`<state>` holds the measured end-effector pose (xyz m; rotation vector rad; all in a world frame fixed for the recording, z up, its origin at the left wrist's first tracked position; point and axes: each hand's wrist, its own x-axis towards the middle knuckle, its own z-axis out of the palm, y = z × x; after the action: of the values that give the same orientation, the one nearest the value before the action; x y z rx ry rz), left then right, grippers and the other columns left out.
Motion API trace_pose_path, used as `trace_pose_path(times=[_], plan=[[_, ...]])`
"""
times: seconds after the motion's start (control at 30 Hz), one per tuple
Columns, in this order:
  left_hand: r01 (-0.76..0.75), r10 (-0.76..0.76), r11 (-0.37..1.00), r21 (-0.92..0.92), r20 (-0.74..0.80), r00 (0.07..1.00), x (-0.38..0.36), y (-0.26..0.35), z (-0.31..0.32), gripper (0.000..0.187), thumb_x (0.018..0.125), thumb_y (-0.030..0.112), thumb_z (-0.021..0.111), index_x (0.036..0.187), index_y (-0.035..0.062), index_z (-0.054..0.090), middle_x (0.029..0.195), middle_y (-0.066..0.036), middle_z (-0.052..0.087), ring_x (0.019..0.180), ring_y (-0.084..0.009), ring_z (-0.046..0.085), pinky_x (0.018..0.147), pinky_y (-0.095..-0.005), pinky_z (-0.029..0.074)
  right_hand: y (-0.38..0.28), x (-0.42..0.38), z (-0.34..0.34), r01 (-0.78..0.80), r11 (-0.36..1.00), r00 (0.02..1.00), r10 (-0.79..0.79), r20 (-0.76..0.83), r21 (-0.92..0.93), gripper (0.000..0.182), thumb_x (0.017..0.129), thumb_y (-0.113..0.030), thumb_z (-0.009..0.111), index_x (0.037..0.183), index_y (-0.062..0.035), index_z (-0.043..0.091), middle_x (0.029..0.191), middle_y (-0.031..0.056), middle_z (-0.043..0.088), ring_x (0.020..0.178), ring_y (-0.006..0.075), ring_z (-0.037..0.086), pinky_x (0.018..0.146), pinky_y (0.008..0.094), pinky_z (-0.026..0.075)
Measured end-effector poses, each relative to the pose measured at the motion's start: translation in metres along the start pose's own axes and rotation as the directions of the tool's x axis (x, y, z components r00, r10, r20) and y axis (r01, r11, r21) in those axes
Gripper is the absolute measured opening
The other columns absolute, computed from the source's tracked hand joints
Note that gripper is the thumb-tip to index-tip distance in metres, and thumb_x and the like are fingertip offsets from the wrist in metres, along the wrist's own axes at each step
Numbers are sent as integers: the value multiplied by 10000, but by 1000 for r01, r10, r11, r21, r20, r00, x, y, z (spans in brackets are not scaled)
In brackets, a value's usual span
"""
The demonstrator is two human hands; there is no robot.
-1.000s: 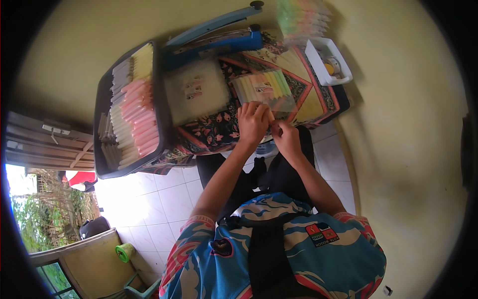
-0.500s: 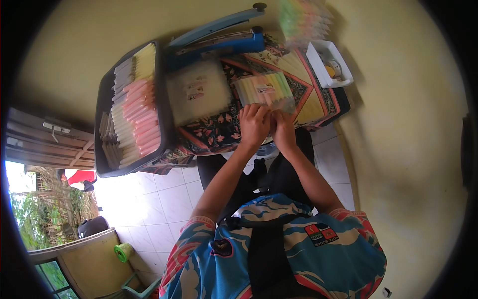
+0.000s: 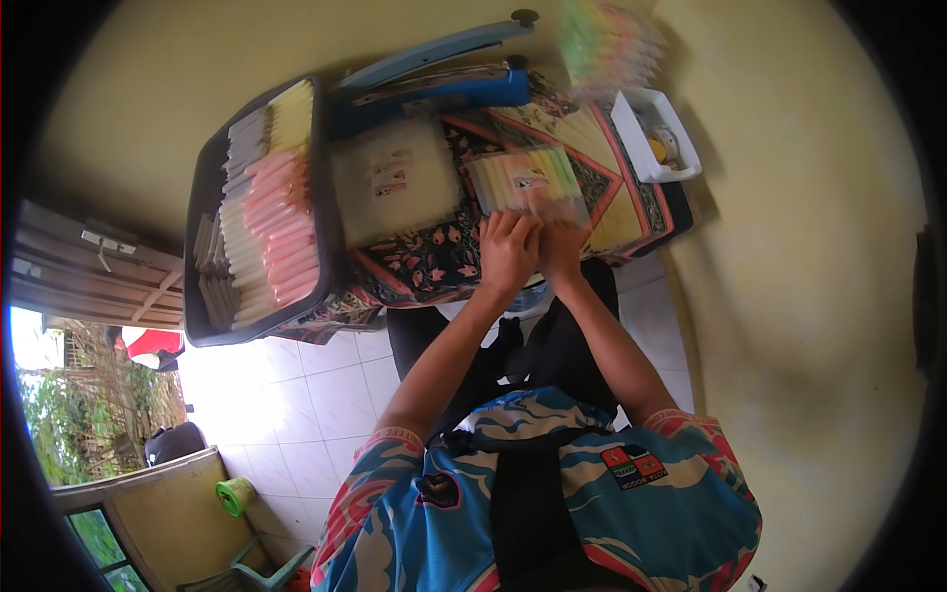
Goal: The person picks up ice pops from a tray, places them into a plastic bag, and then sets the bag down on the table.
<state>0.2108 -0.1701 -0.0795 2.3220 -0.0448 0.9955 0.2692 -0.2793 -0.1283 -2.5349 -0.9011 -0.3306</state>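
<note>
A clear plastic bag (image 3: pixel 541 187) filled with a row of yellow, green and pinkish sticks lies flat on the patterned cloth, a printed label on its face. At its near edge my left hand (image 3: pixel 508 252) has its fingers curled down, gripping the plastic. My right hand (image 3: pixel 560 249) is beside it, touching the left. Its fingers reach over the near end of the bag and are smeared by motion. A stack of flat clear bags (image 3: pixel 395 183) with similar labels lies left of the filled one.
A black tray (image 3: pixel 202 306) of white, yellow and pink sticks stands at the left. Behind is a blue sealer with its long arm raised (image 3: pixel 434 54). Filled bags (image 3: pixel 612 44) are piled at the back right, near a white plastic box (image 3: pixel 681 175) with small items. Patterned cloth (image 3: pixel 444 247) covers the table.
My right hand's fingers have shifted from pinching at the bag's near edge to reaching over it. My left hand stays at the edge. The view has tilted slightly.
</note>
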Motion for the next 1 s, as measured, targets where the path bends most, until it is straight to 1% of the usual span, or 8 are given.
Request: trace_pose_path(times=[0.07, 0.23, 0.37, 0.47, 0.53, 0.63, 0.8, 1.0], plan=[[0, 0, 1000, 0, -6, 1000, 0, 0, 1, 77, 770, 76, 716, 836, 93, 679, 855, -48, 625, 838, -270, 577, 737, -395, 415, -5, 4, -8, -61, 998, 994, 60, 94, 4, 543, 828, -128, 600, 1333, 42, 491, 1099, 186, 655, 1028, 319, 630, 930, 447, 422], [1, -1, 1000, 1, -5, 1000, 0, -1, 0, 72, 773, 78, 716, 830, 93, 675, 855, -48, 626, 833, -270, 576, 739, -393, 415, -5, 4, -5, -23, 998, 999, 26, 37, -59, 553, 812, -150, 615, 1327, 22, 507, 1132, 192, 664, 1032, 345, 641, 995, 457, 409], [10, -10, 1000, -8, -2, 1000, -1, -1, 1, 72, 773, 77, 715, 829, 90, 673, 856, -48, 626, 832, -271, 574, 745, -393, 416, -10, 8, -14, -102, 995, 987, 99, 128, 16, 553, 796, -161, 627, 1314, 8, 530, 1175, 203, 651, 1076, 354, 625, 1010, 470, 407], [18, -18, 1000, -18, -2, 1000, -1, -1, 1, 73, 772, 73, 715, 828, 85, 670, 854, -50, 625, 831, -272, 572, 749, -395, 417, -13, 13, -25, -163, 987, 943, 152, 297, 14, 579, 787, -180, 641, 1330, -13, 533, 1229, 201, 627, 1126, 358, 596, 988, 491, 413], [20, -20, 1000, -24, -4, 1000, 0, 0, 0, 75, 772, 70, 715, 827, 81, 666, 852, -51, 624, 829, -274, 570, 750, -396, 417, -6, 13, -18, -107, 994, 971, 101, 216, 14, 603, 784, -194, 651, 1353, -36, 528, 1263, 189, 613, 1152, 365, 577, 968, 510, 417], [22, -22, 999, -29, -8, 1000, 1, 1, 0, 77, 772, 67, 717, 822, 75, 659, 848, -53, 622, 825, -275, 568, 750, -397, 417, 9, 7, 10, 44, 999, 993, -46, -111, -16, 634, 786, -208, 658, 1388, -74, 511, 1296, 160, 600, 1167, 386, 557, 934, 537, 420], [27, -28, 999, -34, -13, 1000, 1, 1, 1, 76, 775, 64, 715, 819, 69, 652, 844, -55, 621, 820, -278, 566, 747, -398, 416, -9, 14, -12, -11, 1000, 995, 13, -102, 23, 641, 805, -206, 646, 1416, -101, 481, 1305, 138, 591, 1163, 417, 534, 884, 555, 426], [30, -31, 999, -44, -4, 1000, 0, 1, 2, 81, 773, 58, 711, 825, 67, 650, 852, -63, 625, 827, -286, 572, 758, -404, 423, -2, 24, -5, 122, 984, 976, -96, -196, 128, 600, 819, -232, 617, 1390, -113, 475, 1260, 140, 585, 1192, 407, 472, 954, 581, 369]])
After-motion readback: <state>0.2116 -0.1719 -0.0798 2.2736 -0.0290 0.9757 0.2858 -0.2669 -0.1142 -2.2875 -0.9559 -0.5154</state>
